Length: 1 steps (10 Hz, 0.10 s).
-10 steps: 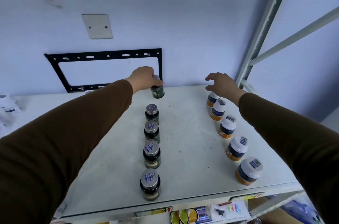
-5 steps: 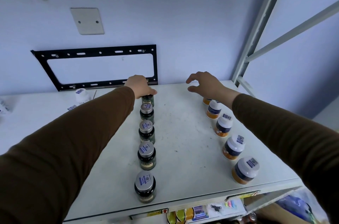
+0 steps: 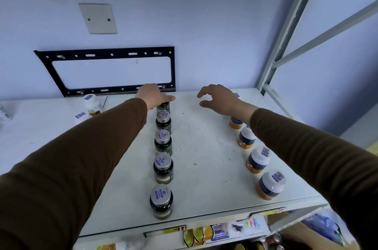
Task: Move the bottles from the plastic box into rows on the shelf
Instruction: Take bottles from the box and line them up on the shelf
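A row of dark green bottles with silver caps runs down the middle of the white shelf (image 3: 204,147), its nearest bottle (image 3: 161,201) by the front edge. My left hand (image 3: 152,95) grips the cap of the farthest dark bottle (image 3: 163,107), which stands on the shelf at the back of this row. On the right stands a row of white-capped orange bottles (image 3: 256,160), partly hidden by my right arm. My right hand (image 3: 219,98) hovers open above the shelf between the two rows, holding nothing.
Another white-capped bottle (image 3: 93,105) stands at the back left, near a black wall bracket (image 3: 106,71). A grey shelf upright (image 3: 286,30) rises at the right. Below the front edge lies a lower shelf with small packets (image 3: 218,231).
My left hand brought the dark bottle down from the air onto the shelf at the back of the middle row. My right hand moved left, away from the orange bottles.
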Motion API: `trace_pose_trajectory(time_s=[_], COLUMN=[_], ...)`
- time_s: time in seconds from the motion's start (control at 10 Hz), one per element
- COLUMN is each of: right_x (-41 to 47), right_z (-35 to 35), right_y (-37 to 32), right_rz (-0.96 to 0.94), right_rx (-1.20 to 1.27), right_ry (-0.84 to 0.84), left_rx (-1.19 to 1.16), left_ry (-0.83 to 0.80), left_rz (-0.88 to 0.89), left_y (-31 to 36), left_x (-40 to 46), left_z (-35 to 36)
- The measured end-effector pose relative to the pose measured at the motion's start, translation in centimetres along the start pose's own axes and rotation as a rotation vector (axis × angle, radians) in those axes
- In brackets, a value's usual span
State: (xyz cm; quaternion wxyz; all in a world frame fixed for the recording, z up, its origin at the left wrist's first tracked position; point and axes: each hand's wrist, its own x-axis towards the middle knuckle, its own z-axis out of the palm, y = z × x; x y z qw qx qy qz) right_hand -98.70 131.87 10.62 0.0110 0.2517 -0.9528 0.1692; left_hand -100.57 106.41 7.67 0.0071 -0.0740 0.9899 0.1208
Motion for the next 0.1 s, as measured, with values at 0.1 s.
trace_pose_trajectory(time_s=[0.1], right_x=[-0.57], right_z=[-0.08], right_y=[-1.42], right_rz=[-0.003], right_rx=[0.006], right_ry=[-0.009], left_rx=[-0.013], left_ry=[-0.013], left_rz=[0.009], left_y=[-0.69], left_x=[-0.71], left_z=[-0.87])
